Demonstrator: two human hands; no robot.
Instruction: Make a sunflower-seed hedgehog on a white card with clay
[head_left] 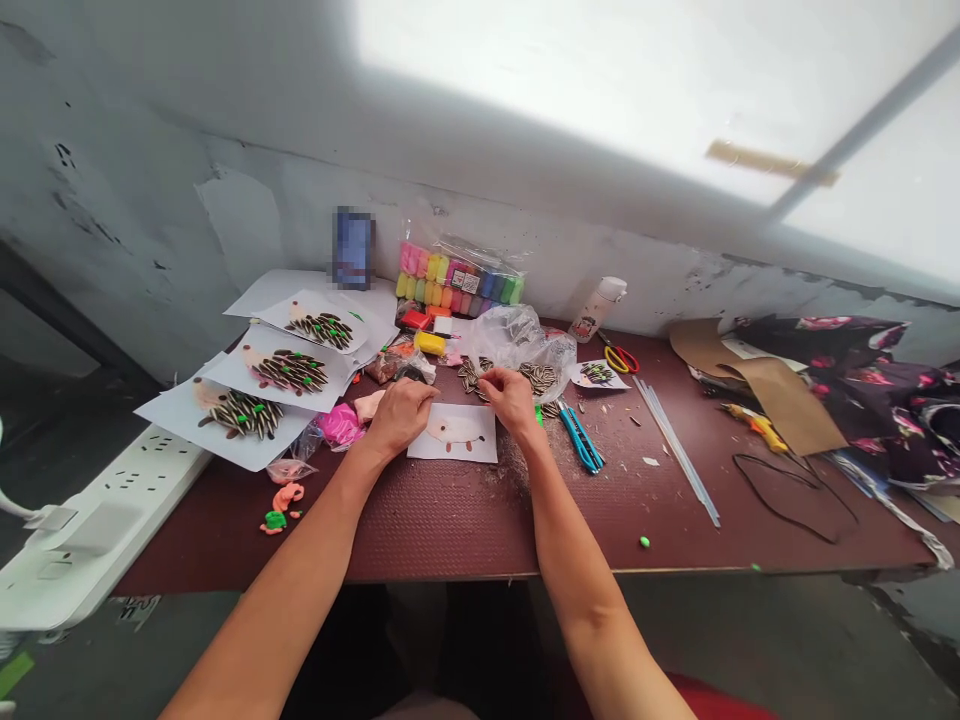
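A white paper card (486,418) lies on the table between my hands. On it is a flat, pale peach hedgehog-like clay shape (450,428) with small brown feet. My left hand (403,412) is over the card's left edge, its fingers pinched; what they hold, if anything, is too small to make out. At the card's upper right, my right hand (511,400) also has its fingertips pressed together, close to a heap of striped sunflower seeds (537,378). Whatever might be between those fingertips cannot be made out. Peach clay (367,406) lies beside my left hand.
Finished seed-covered hedgehog cards (255,455) overlap at left, near a white power strip (112,520). Behind are packs of coloured clay (457,280) and a white bottle (598,310). A teal utility knife (581,440), scissors (621,358), glue sticks (679,455) and a glue gun (761,430) lie right.
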